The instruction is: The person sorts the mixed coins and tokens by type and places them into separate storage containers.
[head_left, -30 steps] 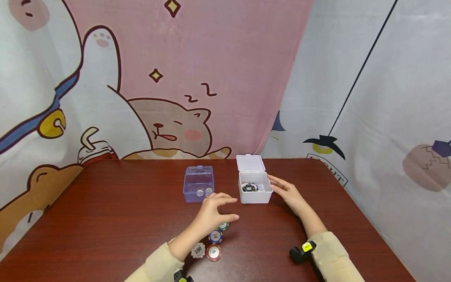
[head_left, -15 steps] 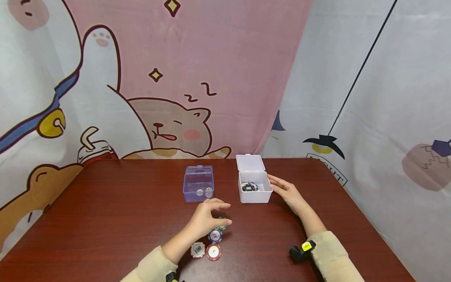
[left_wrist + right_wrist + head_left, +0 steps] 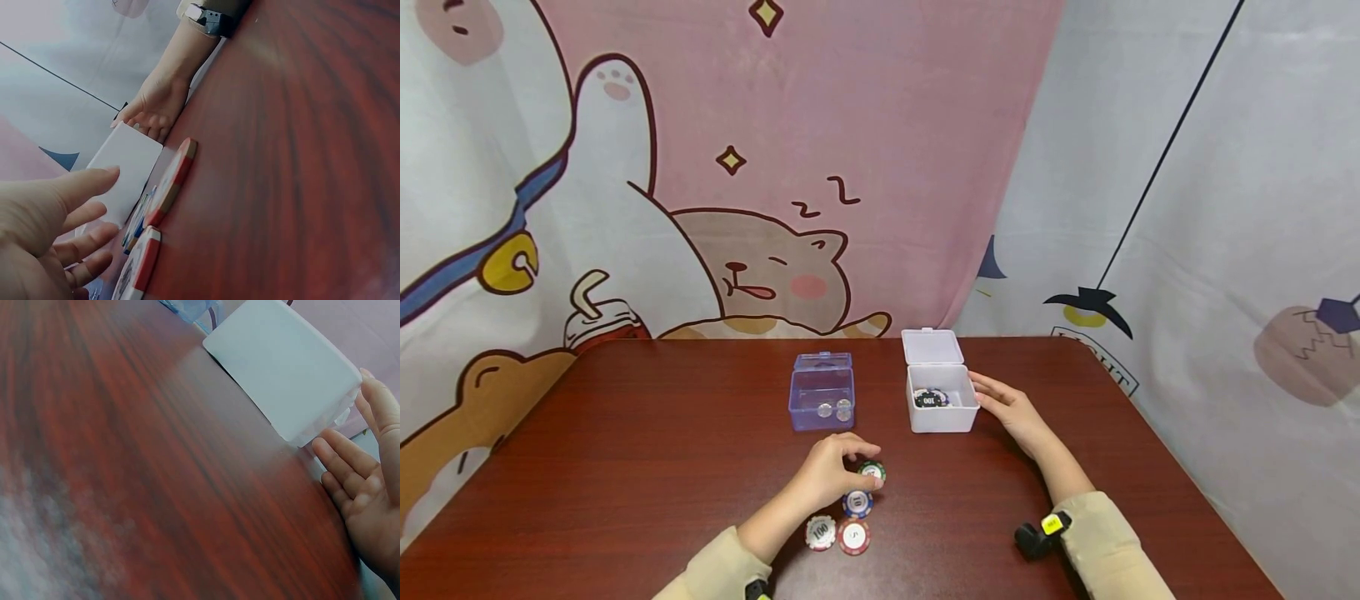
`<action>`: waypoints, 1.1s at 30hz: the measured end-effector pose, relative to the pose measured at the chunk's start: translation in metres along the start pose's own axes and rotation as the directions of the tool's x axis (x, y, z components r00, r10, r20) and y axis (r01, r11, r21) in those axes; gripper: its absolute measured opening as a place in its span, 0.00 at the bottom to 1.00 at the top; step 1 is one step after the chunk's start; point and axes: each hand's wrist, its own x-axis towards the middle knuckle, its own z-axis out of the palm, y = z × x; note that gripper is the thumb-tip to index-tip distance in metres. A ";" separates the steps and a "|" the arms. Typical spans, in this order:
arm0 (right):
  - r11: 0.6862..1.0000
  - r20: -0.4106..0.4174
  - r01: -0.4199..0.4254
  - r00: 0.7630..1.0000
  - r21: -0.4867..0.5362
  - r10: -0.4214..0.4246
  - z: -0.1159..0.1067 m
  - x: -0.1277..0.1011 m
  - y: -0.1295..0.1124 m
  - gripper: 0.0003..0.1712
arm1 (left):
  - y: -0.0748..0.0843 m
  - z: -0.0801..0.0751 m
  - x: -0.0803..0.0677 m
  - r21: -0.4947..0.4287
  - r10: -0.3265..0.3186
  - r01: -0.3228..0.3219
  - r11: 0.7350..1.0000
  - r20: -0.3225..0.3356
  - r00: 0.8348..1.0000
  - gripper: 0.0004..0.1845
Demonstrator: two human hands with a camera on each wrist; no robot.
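Note:
Four poker chips lie close together on the dark red table (image 3: 625,467). My left hand (image 3: 844,463) curls over the green chip (image 3: 873,472) and pinches its edge, which sits slightly raised. Just below lie a blue chip (image 3: 857,503), a white 100 chip (image 3: 821,532) and a red 5 chip (image 3: 853,537). In the left wrist view my left hand (image 3: 87,212) sits beside the red chip's edge (image 3: 172,181). My right hand (image 3: 1000,402) lies flat with straight fingers beside the right wall of an open white box (image 3: 943,415) that holds chips. The right wrist view shows the same white box (image 3: 281,369) and my right hand (image 3: 365,481).
An open clear purple box (image 3: 822,400) with a few coins stands left of the white box. Cartoon-printed curtains hang behind the table and along its right side. A black wrist device (image 3: 1033,537) sits on my right sleeve.
My left hand has come back toward me and down from beside the purple box onto the green chip, closing its fingers on it. My right hand has stayed put.

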 end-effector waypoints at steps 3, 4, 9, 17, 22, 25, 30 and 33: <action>1.000 0.002 -0.002 1.000 -0.005 0.002 0.000 0.000 -0.001 0.27 | -0.001 0.000 0.000 0.026 -0.010 0.010 1.000 0.006 1.000 0.22; 1.000 0.003 -0.004 1.000 -0.005 0.004 0.000 0.000 -0.001 0.27 | -0.002 0.000 -0.001 0.033 -0.010 0.010 0.999 0.006 1.000 0.22; 1.000 0.003 -0.009 1.000 -0.015 0.009 0.000 0.000 -0.001 0.27 | -0.003 0.001 0.000 0.050 -0.030 0.029 0.998 0.007 1.000 0.21; 1.000 0.000 -0.006 1.000 -0.022 0.006 0.000 0.000 -0.001 0.27 | -0.002 0.005 -0.001 0.061 -0.053 0.054 0.997 -0.020 0.998 0.21; 1.000 0.002 -0.002 1.000 -0.020 0.002 0.000 0.000 0.000 0.27 | -0.002 0.007 -0.001 0.082 -0.052 0.055 0.995 -0.038 0.998 0.21; 1.000 0.002 -0.001 1.000 -0.019 0.001 0.000 0.000 0.001 0.27 | -0.001 0.008 -0.001 0.085 -0.057 0.061 0.995 -0.043 0.997 0.21; 1.000 0.004 0.008 1.000 0.002 -0.008 0.000 0.000 0.002 0.27 | -0.001 0.009 -0.001 0.093 -0.058 0.063 0.994 -0.049 0.997 0.20; 1.000 0.005 0.013 1.000 0.009 -0.013 0.000 0.000 0.002 0.27 | -0.001 0.010 -0.001 0.107 -0.051 0.056 0.993 -0.050 0.997 0.19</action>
